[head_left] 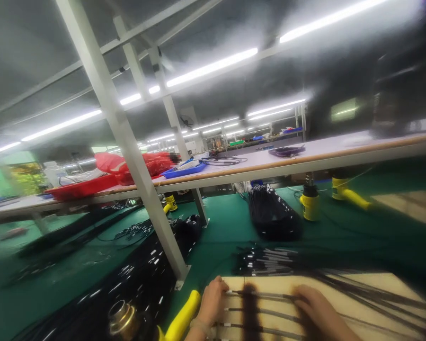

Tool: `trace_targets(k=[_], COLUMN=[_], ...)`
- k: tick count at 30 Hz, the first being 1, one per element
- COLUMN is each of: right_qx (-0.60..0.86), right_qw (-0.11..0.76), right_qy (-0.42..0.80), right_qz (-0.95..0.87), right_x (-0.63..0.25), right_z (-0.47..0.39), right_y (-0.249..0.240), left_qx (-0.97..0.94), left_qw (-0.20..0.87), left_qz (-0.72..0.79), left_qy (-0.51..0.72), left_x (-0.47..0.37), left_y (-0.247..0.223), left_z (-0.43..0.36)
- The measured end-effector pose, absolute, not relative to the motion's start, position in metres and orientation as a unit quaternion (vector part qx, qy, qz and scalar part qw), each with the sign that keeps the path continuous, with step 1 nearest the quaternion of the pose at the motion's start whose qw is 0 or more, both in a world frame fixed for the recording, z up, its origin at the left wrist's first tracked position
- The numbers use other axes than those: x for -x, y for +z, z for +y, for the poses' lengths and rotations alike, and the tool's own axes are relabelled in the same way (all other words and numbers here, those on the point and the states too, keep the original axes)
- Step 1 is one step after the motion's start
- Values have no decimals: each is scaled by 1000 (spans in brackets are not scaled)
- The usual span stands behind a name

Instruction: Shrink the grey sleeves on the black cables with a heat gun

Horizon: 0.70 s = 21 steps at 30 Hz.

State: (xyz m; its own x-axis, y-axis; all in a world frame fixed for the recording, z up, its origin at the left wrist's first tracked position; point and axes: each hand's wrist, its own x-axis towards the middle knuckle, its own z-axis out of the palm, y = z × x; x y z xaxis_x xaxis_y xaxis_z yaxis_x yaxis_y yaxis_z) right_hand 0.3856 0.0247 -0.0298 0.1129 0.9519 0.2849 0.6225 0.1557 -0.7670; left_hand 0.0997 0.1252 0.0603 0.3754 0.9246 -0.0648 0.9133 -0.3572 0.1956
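Note:
A pale board with a dark scorched stripe lies at the bottom of the view. Several thin dark cables with light tips run across it, roughly side by side. My left hand is at the board's left edge, its fingers closed at the light end of the top cable. Farther along that same cable, my right hand has its fingers closed on it, slightly blurred. To the left of my left hand is a yellow-handled heat gun with a brass-coloured nozzle.
Bundles of black cables cover the green bench on the left. Beyond the board are more cables, a black bag-like bundle and yellow heat guns. A white post and raised shelf stand ahead, bearing red bags and a blue tray.

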Motion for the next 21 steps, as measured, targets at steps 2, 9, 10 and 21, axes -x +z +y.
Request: trace_targets(k=[2, 9, 10, 21], right_qx=[610, 610, 613, 606], right_qw=[406, 389, 386, 378], right_qy=[195, 205, 204, 207], right_qz=[-652, -659, -659, -669], right_x=[-381, -382, -383, -382], right_z=[26, 34, 35, 35], right_y=[-26, -44, -46, -41], left_qx=[-826, -823, -821, -783], left_qw=[98, 106, 106, 84], left_qz=[553, 552, 555, 615], left_qy=[47, 79, 80, 37], left_x=[-95, -88, -88, -90], left_y=[60, 51, 50, 51], left_z=[126, 126, 127, 132])
